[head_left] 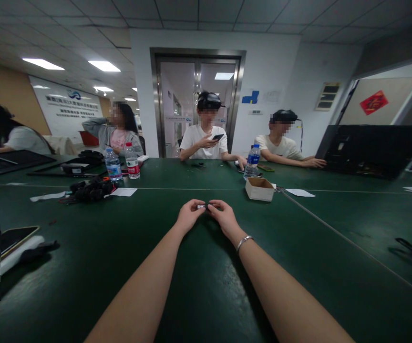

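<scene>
Both my arms reach forward over the green tabletop. Between the fingertips is a small silver-and-black cylinder, too small to tell its kind. My left hand pinches its silver end. On the other side, my right hand grips around its dark end, with a metal bracelet on that wrist. The fingers hide much of the thing, and I cannot tell whether it is one piece or two.
A small open box stands ahead right, beside a water bottle. Tangled black gear and two bottles sit ahead left. A phone lies near left. A large black monitor stands far right. Several people sit opposite.
</scene>
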